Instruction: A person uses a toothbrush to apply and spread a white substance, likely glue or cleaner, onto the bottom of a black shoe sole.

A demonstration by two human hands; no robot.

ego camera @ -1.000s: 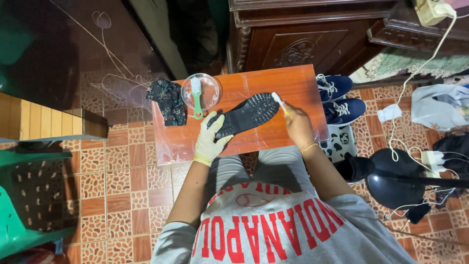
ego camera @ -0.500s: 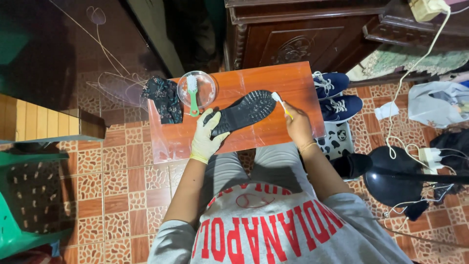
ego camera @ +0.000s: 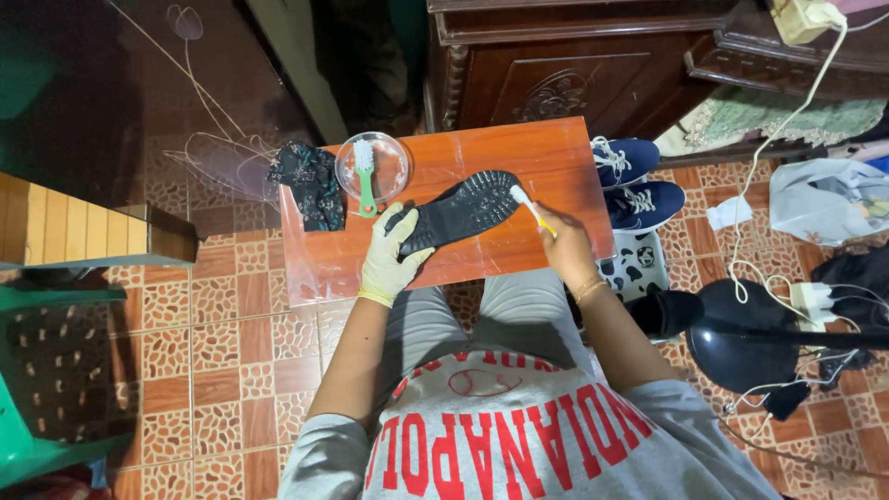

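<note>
A black shoe (ego camera: 460, 210) lies sole-up across a small orange-brown table (ego camera: 519, 153). My left hand (ego camera: 390, 258), in a pale yellow glove, grips its heel end. My bare right hand (ego camera: 561, 245) holds a small toothbrush (ego camera: 528, 206) with a yellow handle, its white head touching the toe end of the sole. A clear round bowl (ego camera: 372, 167) with a green-handled brush (ego camera: 366, 174) resting in it stands at the table's back left, beside a dark patterned cloth (ego camera: 308, 183).
A pair of navy sneakers (ego camera: 634, 181) sits on the tiled floor right of the table. Dark wooden furniture (ego camera: 556, 65) stands behind. A black lamp (ego camera: 741, 333), cables and a power strip lie right. Green plastic chair (ego camera: 37, 426) at left.
My right hand has shifted the toothbrush slightly along the toe of the sole. The left hand keeps its grip on the heel.
</note>
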